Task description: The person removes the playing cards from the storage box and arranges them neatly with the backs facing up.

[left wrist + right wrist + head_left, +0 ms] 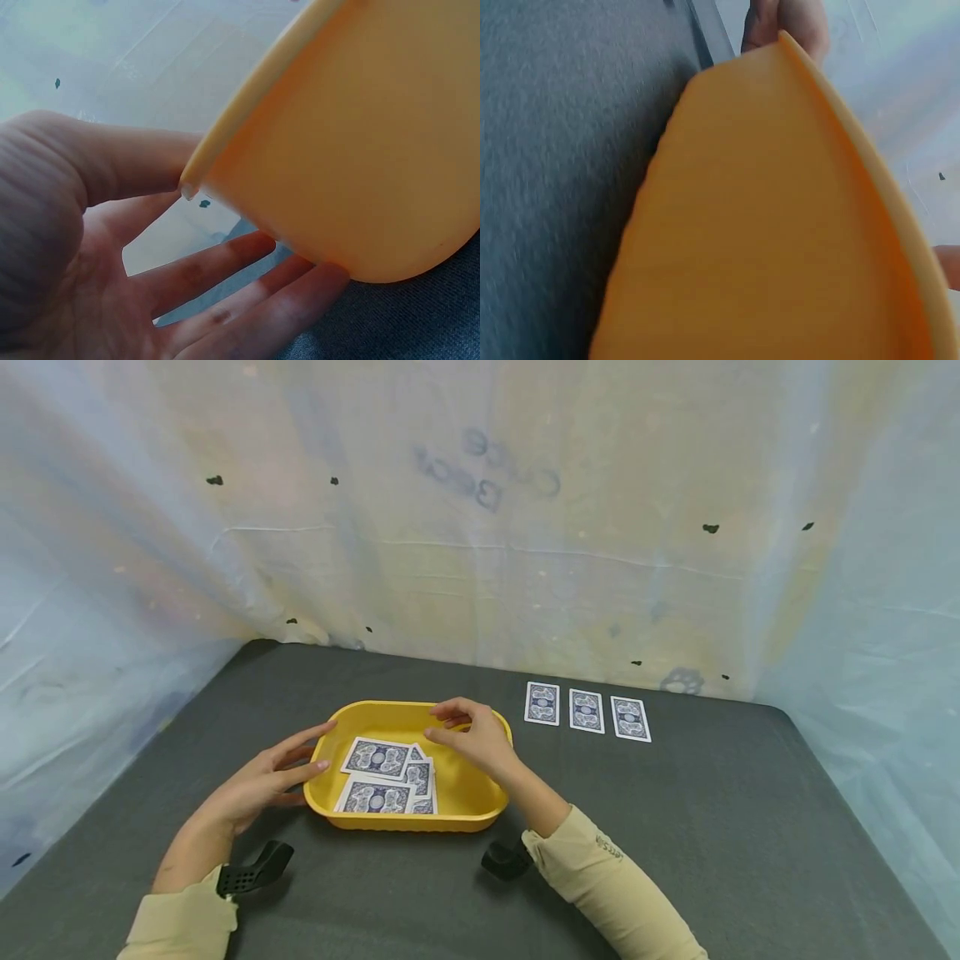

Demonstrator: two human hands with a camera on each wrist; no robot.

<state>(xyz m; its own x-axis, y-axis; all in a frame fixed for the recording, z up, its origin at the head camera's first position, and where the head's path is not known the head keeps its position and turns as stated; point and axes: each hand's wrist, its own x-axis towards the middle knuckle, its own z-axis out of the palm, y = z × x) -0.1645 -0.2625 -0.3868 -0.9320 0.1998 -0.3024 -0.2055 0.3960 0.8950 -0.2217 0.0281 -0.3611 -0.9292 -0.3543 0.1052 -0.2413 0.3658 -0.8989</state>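
A yellow plastic basin [465, 820] stands on the dark table, with several blue-and-white playing cards [377, 758] lying loosely overlapped, backs up, in its left half. My left hand [258, 783] is at the basin's left end. In the left wrist view its thumb meets the rim [251, 97], while the other fingers reach, fairly straight, against the outer wall. Over the basin's right side my right hand [478, 739] hangs with loosely bent fingers, thumb apart from them and no card showing between. The right wrist view mostly holds the basin's outer wall [735, 195], hiding most of that hand.
Three playing cards lie backs up in a row near the table's back edge: a left one [542, 703], a middle one [587, 711] and a right one [630, 719]. Pale hanging sheets [480, 568] enclose the table [712, 835] at the back and sides.
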